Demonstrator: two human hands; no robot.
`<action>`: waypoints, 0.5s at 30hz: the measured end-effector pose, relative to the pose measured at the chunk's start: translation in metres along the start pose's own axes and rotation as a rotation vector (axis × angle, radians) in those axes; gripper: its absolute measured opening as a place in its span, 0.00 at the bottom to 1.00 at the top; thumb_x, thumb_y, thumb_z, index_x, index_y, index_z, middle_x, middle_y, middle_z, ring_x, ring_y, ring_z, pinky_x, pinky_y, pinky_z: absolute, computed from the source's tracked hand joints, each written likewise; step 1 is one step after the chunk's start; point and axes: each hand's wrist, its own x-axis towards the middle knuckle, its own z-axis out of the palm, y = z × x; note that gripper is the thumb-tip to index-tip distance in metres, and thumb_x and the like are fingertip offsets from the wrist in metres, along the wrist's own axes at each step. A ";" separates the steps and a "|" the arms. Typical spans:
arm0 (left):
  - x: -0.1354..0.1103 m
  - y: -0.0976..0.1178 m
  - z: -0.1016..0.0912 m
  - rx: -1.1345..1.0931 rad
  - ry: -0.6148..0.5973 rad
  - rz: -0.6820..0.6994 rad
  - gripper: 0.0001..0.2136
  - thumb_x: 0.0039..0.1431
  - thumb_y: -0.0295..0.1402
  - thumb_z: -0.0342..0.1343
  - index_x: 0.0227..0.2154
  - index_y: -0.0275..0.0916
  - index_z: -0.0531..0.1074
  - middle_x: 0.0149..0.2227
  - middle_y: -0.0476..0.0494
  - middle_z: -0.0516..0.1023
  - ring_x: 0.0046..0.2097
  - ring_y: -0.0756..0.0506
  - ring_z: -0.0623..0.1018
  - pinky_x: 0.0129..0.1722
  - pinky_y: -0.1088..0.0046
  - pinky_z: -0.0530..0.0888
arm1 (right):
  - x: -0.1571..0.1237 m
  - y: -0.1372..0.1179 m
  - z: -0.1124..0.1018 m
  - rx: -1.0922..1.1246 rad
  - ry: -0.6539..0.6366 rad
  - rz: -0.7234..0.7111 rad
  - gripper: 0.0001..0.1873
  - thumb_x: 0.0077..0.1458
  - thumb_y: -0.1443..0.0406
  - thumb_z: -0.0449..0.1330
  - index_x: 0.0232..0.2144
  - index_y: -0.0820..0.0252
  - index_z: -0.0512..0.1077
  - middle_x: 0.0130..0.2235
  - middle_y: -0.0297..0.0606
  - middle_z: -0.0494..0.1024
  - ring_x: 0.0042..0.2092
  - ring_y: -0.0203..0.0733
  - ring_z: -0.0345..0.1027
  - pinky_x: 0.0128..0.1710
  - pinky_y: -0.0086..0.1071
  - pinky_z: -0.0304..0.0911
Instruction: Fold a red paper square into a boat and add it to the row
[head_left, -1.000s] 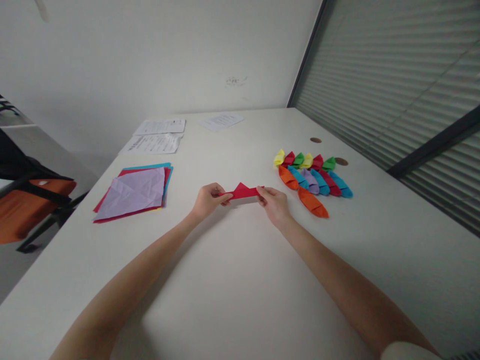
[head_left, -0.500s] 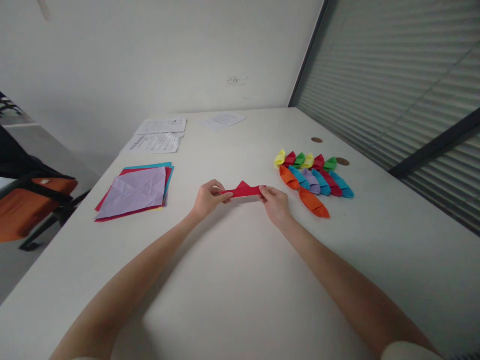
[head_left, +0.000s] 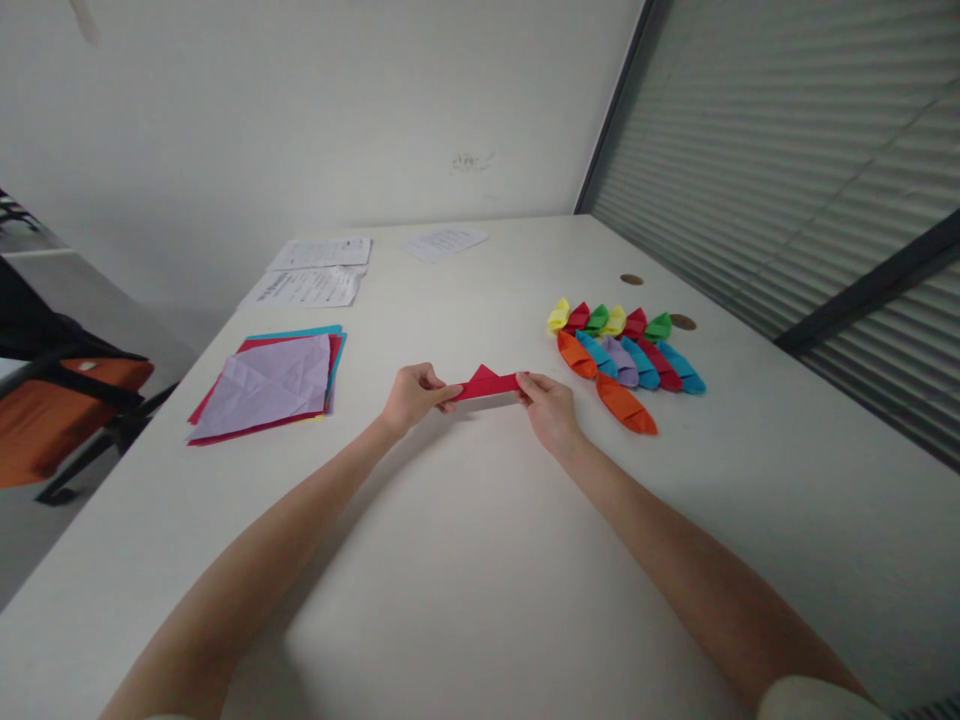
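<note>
A folded red paper (head_left: 487, 384), a narrow strip with a small triangular peak on its upper edge, is stretched between my two hands just above the table. My left hand (head_left: 414, 397) pinches its left end between thumb and fingers. Its right end is gripped the same way by my right hand (head_left: 550, 405). Both ends of the paper are partly hidden by the fingers. Right of my right hand lie several folded paper pieces (head_left: 619, 362) in rows, coloured yellow, red, green, orange, blue and purple. An orange folded piece (head_left: 627, 406) lies nearest that hand.
On the left of the white table (head_left: 480, 560) is a stack of square coloured sheets, a creased purple sheet (head_left: 262, 388) on top. Printed papers (head_left: 311, 286) lie at the back. Window blinds (head_left: 795, 170) border the right side; an orange chair (head_left: 71, 415) stands at left.
My left hand's fingers have closed further over the left end of the red paper, its thumb now pressed along it. My right hand holds nearly the same place.
</note>
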 end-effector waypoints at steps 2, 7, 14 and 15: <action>0.000 0.000 -0.001 0.008 0.001 0.005 0.25 0.36 0.43 0.73 0.20 0.38 0.60 0.16 0.46 0.75 0.21 0.46 0.79 0.21 0.75 0.75 | -0.001 -0.001 0.001 0.014 -0.003 0.001 0.22 0.27 0.52 0.75 0.23 0.59 0.76 0.24 0.33 0.75 0.27 0.34 0.64 0.28 0.31 0.61; 0.000 0.002 -0.001 0.018 0.003 0.095 0.24 0.38 0.43 0.73 0.21 0.38 0.60 0.18 0.47 0.76 0.22 0.47 0.79 0.21 0.77 0.74 | -0.004 -0.007 0.004 0.017 -0.047 -0.020 0.21 0.31 0.52 0.74 0.23 0.59 0.74 0.23 0.32 0.73 0.26 0.32 0.62 0.26 0.30 0.58; -0.005 0.006 0.004 0.012 0.068 0.177 0.20 0.40 0.42 0.71 0.31 0.35 0.71 0.20 0.50 0.77 0.23 0.48 0.79 0.23 0.78 0.73 | -0.005 -0.009 0.004 -0.012 -0.143 0.016 0.22 0.32 0.51 0.74 0.23 0.60 0.73 0.21 0.32 0.73 0.23 0.31 0.62 0.23 0.29 0.55; -0.005 0.006 0.004 0.002 0.078 0.170 0.20 0.40 0.42 0.71 0.30 0.34 0.72 0.19 0.49 0.76 0.23 0.48 0.79 0.23 0.77 0.73 | -0.005 -0.008 0.003 -0.013 -0.131 0.008 0.22 0.33 0.51 0.73 0.23 0.61 0.73 0.21 0.32 0.73 0.23 0.31 0.62 0.24 0.29 0.56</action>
